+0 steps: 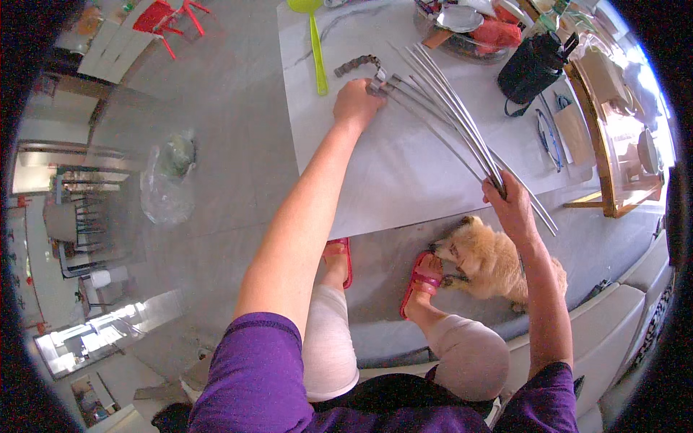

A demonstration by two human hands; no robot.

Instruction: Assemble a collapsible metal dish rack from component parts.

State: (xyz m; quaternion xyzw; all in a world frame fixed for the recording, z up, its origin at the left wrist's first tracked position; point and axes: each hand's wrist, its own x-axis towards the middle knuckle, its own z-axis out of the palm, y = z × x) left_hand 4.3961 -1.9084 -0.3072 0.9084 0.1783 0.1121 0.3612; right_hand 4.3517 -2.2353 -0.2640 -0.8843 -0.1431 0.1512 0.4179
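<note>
So the left hand (357, 101) is closed around some small metallic piece over the table (328, 177), though I honestly can't tell what it is, and a dark curved band (355, 65) shows just past the fingers. The right hand (508, 198) is clenched on a bundle of thin metal rods (471, 133) near the table's close edge, and that's the bit making me nervous. It's one fist around a bunch of skinny, slick-looking sticks already fanning apart, so if that grip loosens I'd bet a few slide out and clatter onto the table or off its edge. A couple of tail ends poke past that edge too, and a fluffy tan dog (494, 263) is lying on the floor right below it, beside a foot in a red sandal (419, 285). One dropped rod or a careless swing could jab either. The far tips fan out across the table, so a sweep right could knock the black pouch (530, 72) or scrape the glasses (548, 141) on its right side. The green spatula (317, 58) toward the table's far left seems safer, unless the left elbow swings wide.
</note>
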